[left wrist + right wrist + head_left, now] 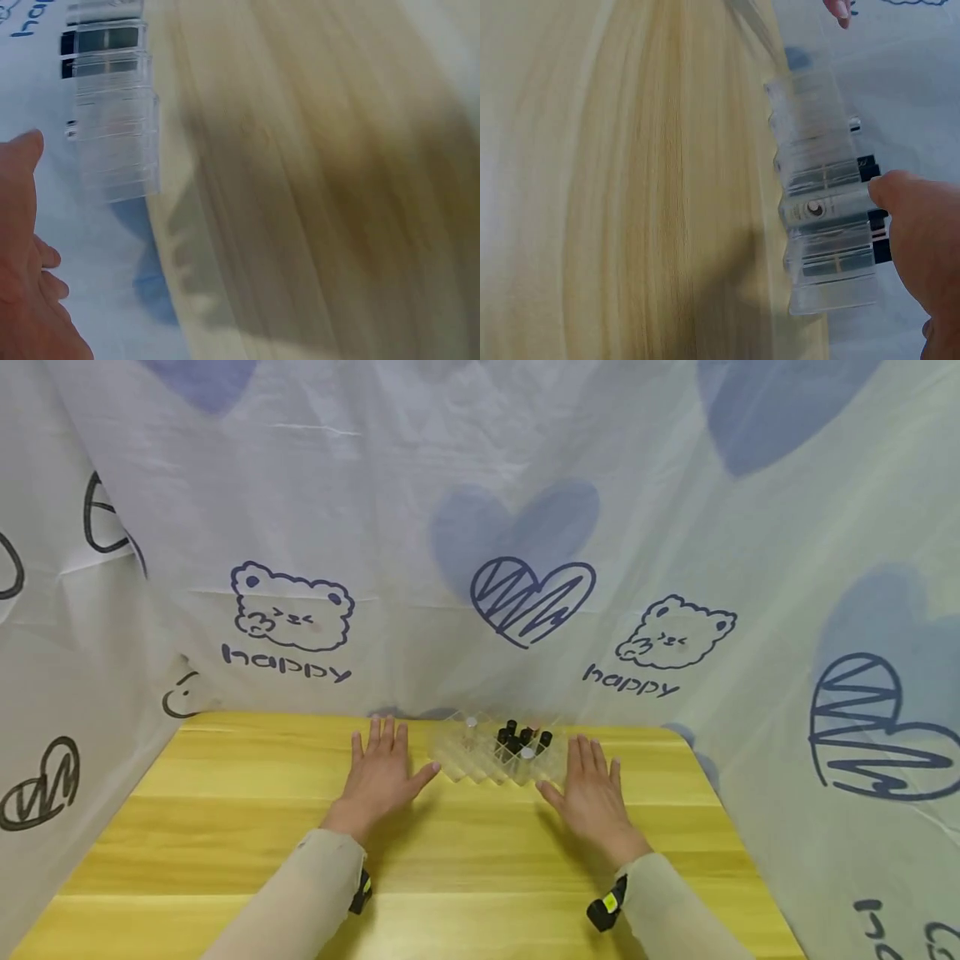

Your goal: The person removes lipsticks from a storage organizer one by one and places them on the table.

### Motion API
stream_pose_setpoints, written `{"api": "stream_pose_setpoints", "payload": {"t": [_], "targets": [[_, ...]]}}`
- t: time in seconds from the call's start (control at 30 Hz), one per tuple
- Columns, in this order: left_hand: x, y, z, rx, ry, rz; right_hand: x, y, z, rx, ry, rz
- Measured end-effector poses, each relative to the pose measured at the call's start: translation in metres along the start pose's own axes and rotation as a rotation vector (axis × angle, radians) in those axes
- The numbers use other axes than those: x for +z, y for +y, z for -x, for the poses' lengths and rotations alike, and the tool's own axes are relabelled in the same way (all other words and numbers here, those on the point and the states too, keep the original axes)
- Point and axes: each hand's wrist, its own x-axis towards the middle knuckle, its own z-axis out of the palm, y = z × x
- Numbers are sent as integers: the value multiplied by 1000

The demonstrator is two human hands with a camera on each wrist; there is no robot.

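Observation:
A clear plastic organizer with a zigzag lattice of compartments stands at the far edge of the wooden table. Several small black-capped tubes are upright in its right half, along with a pale-capped one. Another pale-capped tube sits towards the left. My left hand is at the organizer's left end, fingers straight and thumb pointing at it. My right hand mirrors this at the right end, its thumb overlapping the tube caps in the right wrist view. Neither hand holds anything.
The yellow wood-grain table reaches from the organizer back towards me. Behind and on both sides hangs a pale cloth printed with hearts and bears. Each wrist wears a black strap device, like the right one.

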Motion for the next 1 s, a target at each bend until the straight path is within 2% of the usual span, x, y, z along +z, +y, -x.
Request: {"api": "stream_pose_setpoints", "payload": {"t": [0.13, 0.27, 0.5, 0.83, 1.0], "targets": [[10, 9, -18, 29, -40, -1, 5, 5, -7, 17, -39, -6], [18, 17, -33, 56, -44, -14, 11, 8, -12, 23, -66, 0], [25, 28, -56, 62, -86, -48, 21, 11, -20, 35, -95, -11], [25, 31, -56, 39, -182, -122, 28, 6, -20, 32, -127, 13], [24, 33, -55, 49, -186, -133, 29, 7, -18, 29, -129, 11]]}}
